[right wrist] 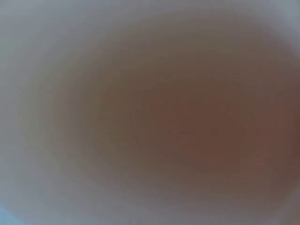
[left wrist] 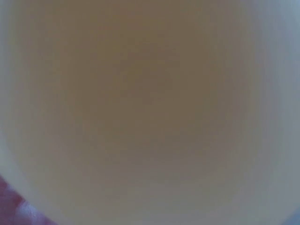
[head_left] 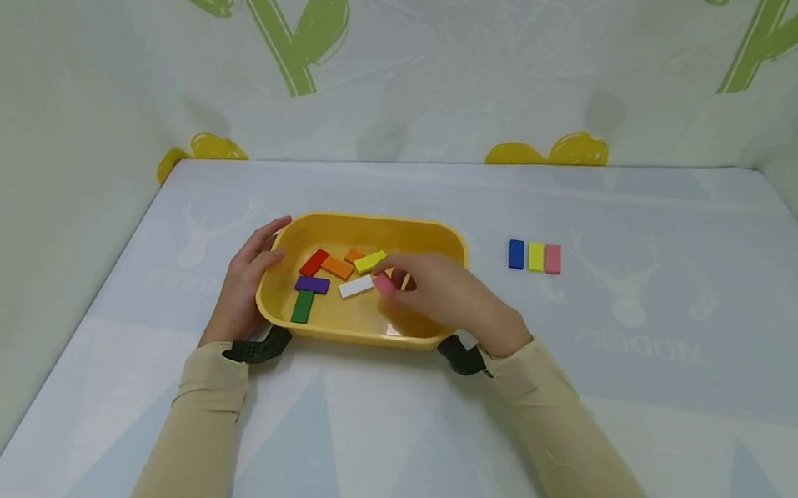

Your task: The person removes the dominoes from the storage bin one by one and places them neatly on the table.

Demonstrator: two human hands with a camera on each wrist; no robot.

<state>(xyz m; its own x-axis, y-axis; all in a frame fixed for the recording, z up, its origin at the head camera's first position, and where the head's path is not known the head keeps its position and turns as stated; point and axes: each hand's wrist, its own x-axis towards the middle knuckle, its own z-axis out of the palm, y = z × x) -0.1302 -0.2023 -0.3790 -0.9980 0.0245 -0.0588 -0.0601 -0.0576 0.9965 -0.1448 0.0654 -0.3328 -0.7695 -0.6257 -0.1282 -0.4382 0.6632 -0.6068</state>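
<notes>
A yellow tray sits on the table and holds several coloured blocks: red, orange, yellow, purple, green, white. My right hand reaches into the tray and pinches a pink block at its fingertips. My left hand grips the tray's left rim, thumb over the edge. Both wrist views are blurred blank.
A row of three blocks, blue, yellow and pink, lies side by side on the pale mat to the tray's right. Cloth walls with green and yellow prints enclose the table at the back and sides.
</notes>
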